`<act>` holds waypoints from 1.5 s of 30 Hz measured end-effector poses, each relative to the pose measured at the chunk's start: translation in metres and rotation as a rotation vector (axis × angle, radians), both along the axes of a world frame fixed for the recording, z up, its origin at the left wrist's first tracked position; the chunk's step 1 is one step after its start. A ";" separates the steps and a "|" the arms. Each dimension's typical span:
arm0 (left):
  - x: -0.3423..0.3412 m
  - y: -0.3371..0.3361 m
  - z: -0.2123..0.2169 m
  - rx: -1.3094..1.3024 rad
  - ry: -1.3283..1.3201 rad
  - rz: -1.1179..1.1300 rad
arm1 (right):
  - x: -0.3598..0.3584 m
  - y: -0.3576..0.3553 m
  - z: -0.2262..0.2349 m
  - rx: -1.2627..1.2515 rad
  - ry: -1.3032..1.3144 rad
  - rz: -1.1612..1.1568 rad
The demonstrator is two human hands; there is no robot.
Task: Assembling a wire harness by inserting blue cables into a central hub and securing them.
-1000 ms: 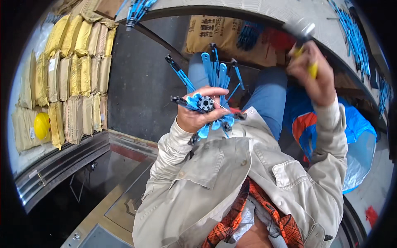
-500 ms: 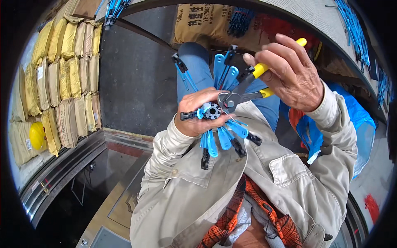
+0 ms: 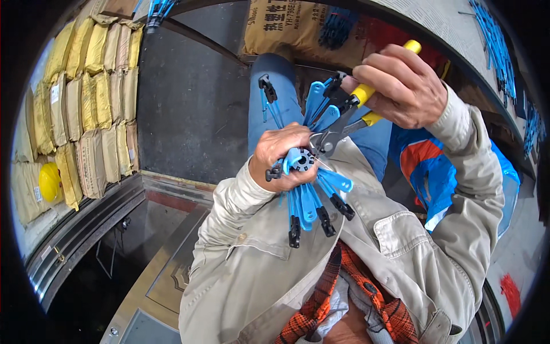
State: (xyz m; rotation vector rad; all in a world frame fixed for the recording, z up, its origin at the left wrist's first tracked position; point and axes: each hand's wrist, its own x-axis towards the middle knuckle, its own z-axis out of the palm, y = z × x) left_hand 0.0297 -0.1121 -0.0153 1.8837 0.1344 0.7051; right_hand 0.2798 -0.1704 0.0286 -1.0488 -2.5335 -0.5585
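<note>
Grasping a spoked blue-and-black plastic assembly [image 3: 302, 160], the left hand [image 3: 267, 153] is clenching at centre; at two o'clock, the right hand [image 3: 401, 86] is gripping yellow-handled metal pliers [image 3: 329, 145]. At three, a blue-and-orange plastic bag [image 3: 435, 178] and, at ten, stacked tan paper sacks [image 3: 89, 106] are resting. Curved grey tabletop [image 3: 432, 14] is bordering one, dark floor [image 3: 195, 109] spreading at eleven.

Pliers [image 3: 328, 145] are right of the hub [image 3: 308, 164], perhaps touching.

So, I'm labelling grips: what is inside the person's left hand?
The left hand is wrapped around blue strips, some with black ends, that fan out; a notched grey hub shows among them. The hand covers the middle, so what lies deeper can't be seen.
</note>
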 end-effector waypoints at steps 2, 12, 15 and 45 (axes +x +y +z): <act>-0.003 -0.001 0.005 -0.061 0.045 0.027 | -0.015 -0.006 -0.004 0.234 0.004 -0.147; -0.005 0.002 0.008 -0.252 0.060 0.031 | -0.066 -0.054 -0.030 0.333 0.081 -0.617; -0.006 0.001 0.011 -0.288 0.122 0.005 | -0.067 -0.061 -0.027 0.226 0.125 -0.630; -0.005 -0.002 0.014 -0.436 0.006 0.129 | -0.054 -0.066 -0.009 -0.329 0.268 -0.529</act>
